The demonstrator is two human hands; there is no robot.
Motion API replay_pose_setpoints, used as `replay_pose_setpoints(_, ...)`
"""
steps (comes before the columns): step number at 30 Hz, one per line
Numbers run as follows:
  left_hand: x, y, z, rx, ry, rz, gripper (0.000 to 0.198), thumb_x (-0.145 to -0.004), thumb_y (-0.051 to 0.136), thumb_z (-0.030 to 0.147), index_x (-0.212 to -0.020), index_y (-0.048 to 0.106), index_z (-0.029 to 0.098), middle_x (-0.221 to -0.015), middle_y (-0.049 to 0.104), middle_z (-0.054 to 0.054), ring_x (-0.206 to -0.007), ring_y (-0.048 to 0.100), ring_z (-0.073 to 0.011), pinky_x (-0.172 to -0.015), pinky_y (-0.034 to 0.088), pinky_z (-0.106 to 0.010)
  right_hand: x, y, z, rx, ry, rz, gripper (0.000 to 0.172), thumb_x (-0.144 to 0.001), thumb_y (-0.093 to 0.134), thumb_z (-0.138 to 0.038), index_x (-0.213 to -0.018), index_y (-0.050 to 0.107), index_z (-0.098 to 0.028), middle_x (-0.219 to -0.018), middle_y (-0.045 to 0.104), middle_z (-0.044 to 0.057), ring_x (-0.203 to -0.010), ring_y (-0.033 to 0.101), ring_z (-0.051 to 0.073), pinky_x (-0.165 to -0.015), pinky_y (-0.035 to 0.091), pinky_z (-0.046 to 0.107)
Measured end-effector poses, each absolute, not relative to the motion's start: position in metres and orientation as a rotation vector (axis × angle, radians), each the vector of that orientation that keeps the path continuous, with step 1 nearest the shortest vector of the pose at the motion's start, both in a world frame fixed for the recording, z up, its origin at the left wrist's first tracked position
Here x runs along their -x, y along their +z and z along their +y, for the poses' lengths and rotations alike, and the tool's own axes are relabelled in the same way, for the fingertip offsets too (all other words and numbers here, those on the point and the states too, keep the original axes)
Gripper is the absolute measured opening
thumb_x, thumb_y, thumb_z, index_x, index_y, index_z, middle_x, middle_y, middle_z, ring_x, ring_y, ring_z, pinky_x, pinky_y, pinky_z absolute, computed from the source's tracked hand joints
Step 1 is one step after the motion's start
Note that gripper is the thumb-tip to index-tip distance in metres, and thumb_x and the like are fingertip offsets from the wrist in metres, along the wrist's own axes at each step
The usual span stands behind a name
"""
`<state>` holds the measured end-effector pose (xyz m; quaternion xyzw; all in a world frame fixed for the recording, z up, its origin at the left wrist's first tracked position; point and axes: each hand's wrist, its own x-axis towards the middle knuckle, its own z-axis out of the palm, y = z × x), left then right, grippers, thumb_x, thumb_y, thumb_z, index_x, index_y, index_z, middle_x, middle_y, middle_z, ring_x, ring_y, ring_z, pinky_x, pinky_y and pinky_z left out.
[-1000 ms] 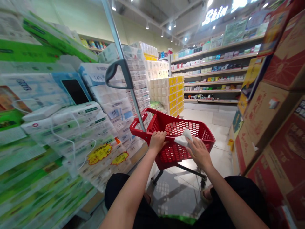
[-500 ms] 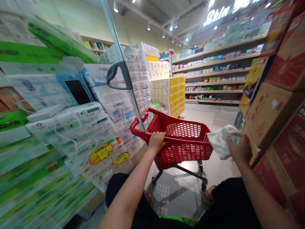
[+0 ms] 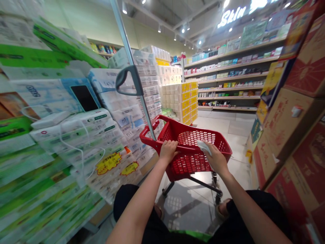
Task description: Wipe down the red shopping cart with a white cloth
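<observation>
The left hand (image 3: 169,151) has its grip curled over the near rim of the red cart (image 3: 186,149), the right hand (image 3: 217,160) grasps a white cloth (image 3: 203,147) at that rim, and floor (image 3: 240,147) separates cart from cartons (image 3: 281,122).

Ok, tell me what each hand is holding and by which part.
The left hand holds the red shopping cart by its near rim; the right hand holds a white cloth, its exact grip hidden.

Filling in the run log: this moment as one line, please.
cart: red, wheeled | left hand: on near rim | right hand: holding cloth at same rim | packs: stacked left | boxes: stacked right
</observation>
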<state>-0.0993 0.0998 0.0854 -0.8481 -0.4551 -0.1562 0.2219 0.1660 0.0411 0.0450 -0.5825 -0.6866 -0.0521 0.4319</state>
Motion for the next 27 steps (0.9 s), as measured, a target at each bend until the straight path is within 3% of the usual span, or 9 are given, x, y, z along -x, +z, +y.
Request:
replay_pose_setpoints(3,0.100,0.086,0.100,2.342,-0.425,-1.267,0.039,-0.081,0.071,0.044,-0.110,0.055,0.023,-0.102,0.063,-0.005,-0.098,0.054,-0.0243,-0.089,0.035,-0.037,-0.163,0.043,0.052,1.386,-0.081,-1.590,0.049,-0.095,0.035,-0.043,-0.143,0.040,-0.029,-0.133,0.055,0.008,-0.113,0.057,0.026,-0.086,0.052,0.040)
replay_pose_setpoints(8,0.099,0.086,0.101,2.345,-0.424,-1.253,0.038,-0.082,0.070,0.044,-0.109,0.055,0.022,-0.100,0.062,-0.006,-0.097,0.054,-0.0243,-0.089,0.036,-0.037,-0.185,0.042,0.059,1.621,-0.288,-1.511,0.039,-0.092,0.044,-0.041,-0.128,0.052,-0.030,-0.140,0.044,0.008,-0.110,0.056,0.028,-0.077,0.053,0.040)
replay_pose_setpoints(13,0.096,0.085,0.100,2.345,-0.433,-1.253,0.036,-0.081,0.071,0.044,-0.105,0.056,0.022,-0.100,0.062,-0.006,-0.097,0.054,-0.0251,-0.089,0.036,-0.038,-0.198,0.035,0.066,1.595,-0.471,-1.616,0.027,-0.092,0.045,-0.032,-0.111,0.064,-0.027,-0.135,0.053,0.007,-0.122,0.047,0.030,-0.099,0.040,0.050)
replay_pose_setpoints(17,0.094,0.087,0.099,2.351,-0.411,-1.282,0.035,-0.081,0.072,0.043,-0.105,0.056,0.023,-0.102,0.062,-0.006,-0.099,0.054,-0.0250,-0.090,0.036,-0.038,-0.201,0.021,0.070,1.515,-0.341,-1.803,0.039,-0.095,0.033,-0.029,-0.122,0.061,-0.023,-0.123,0.063,0.008,-0.114,0.056,0.025,-0.099,0.042,0.045)
replay_pose_setpoints(22,0.094,0.085,0.100,2.344,-0.426,-1.270,0.035,-0.080,0.074,0.042,-0.105,0.057,0.023,-0.100,0.062,-0.006,-0.099,0.054,-0.0252,-0.089,0.036,-0.039,-0.171,0.007,0.061,1.633,-0.438,-1.726,0.050,-0.096,0.035,-0.046,-0.137,0.051,-0.022,-0.140,0.052,0.012,-0.127,0.046,0.031,-0.107,0.033,0.056)
replay_pose_setpoints(27,0.094,0.082,0.101,2.311,-0.458,-1.287,0.042,-0.078,0.075,0.040,-0.111,0.056,0.023,-0.104,0.062,-0.007,-0.099,0.054,-0.0259,-0.091,0.036,-0.039,-0.095,0.019,0.055,1.504,-0.451,-1.840,0.055,-0.095,0.037,-0.023,-0.149,0.033,-0.024,-0.150,0.040,0.010,-0.134,0.039,0.029,-0.111,0.030,0.053)
